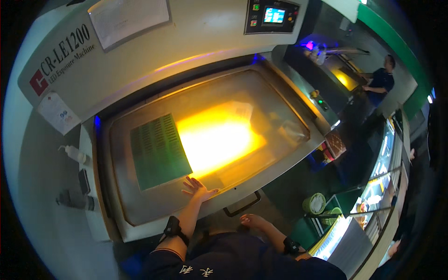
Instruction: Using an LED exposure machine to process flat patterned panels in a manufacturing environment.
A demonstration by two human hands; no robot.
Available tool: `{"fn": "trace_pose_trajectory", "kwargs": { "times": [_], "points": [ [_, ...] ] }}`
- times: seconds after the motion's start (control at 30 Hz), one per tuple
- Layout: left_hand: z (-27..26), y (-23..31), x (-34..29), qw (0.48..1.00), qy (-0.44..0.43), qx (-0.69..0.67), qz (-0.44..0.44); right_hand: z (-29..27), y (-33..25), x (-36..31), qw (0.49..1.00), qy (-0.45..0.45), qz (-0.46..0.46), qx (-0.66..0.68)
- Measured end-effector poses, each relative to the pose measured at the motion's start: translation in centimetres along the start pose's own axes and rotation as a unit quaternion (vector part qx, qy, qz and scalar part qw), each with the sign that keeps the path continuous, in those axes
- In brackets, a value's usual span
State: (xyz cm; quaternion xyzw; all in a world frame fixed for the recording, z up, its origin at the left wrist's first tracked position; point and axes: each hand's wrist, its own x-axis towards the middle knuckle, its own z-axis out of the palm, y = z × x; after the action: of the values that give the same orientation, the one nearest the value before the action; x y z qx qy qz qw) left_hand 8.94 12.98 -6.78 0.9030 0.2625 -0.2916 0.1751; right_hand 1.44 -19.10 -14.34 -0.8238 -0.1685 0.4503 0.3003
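My left hand (198,190) rests with spread fingers at the front of a large flat machine bed (123,196), its fingertips at the near right corner of a green sheet (161,154). Rows of small dark marks cover the sheet's far half. To the right of the sheet, a bright yellow glow lights the bed. My right hand (254,221) hangs low in front of the machine, just below a dark bar handle (242,205). Its fingers are curled in, and I see nothing in them. Both wrists wear black straps.
The machine's hood (200,37) overhangs the bed's back, with a lit control panel (273,17). A white bottle (74,154) stands left of the bed. Green bins (314,203) and a bright light table (333,238) lie to the right. Another person (380,81) works at a far machine.
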Motion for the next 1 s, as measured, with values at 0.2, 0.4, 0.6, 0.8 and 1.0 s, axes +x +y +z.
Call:
{"fn": "trace_pose_trajectory", "kwargs": {
  "times": [0.2,0.4,0.6,0.8,1.0],
  "points": [
    [-0.5,0.1,1.2,0.996,0.084,-0.035,-0.007,-12.5,-0.7,2.3,0.994,0.1,-0.005,-0.032],
    [0.7,0.5,3.0,0.998,0.048,0.021,-0.047,-18.5,11.0,13.8,0.889,0.321,-0.003,-0.326],
    [2.0,-1.7,2.8,0.996,0.07,0.02,-0.045,-19.6,14.7,17.2,0.901,0.295,-0.016,-0.318],
    [0.8,-1.2,2.0,0.997,0.067,0.006,-0.03,-18.7,16.5,17.4,0.919,0.264,-0.038,-0.292],
    [1.4,-0.6,2.4,0.997,0.072,0.014,-0.021,-17.7,18.3,16.3,0.925,0.266,-0.072,-0.263]
  ]
}}
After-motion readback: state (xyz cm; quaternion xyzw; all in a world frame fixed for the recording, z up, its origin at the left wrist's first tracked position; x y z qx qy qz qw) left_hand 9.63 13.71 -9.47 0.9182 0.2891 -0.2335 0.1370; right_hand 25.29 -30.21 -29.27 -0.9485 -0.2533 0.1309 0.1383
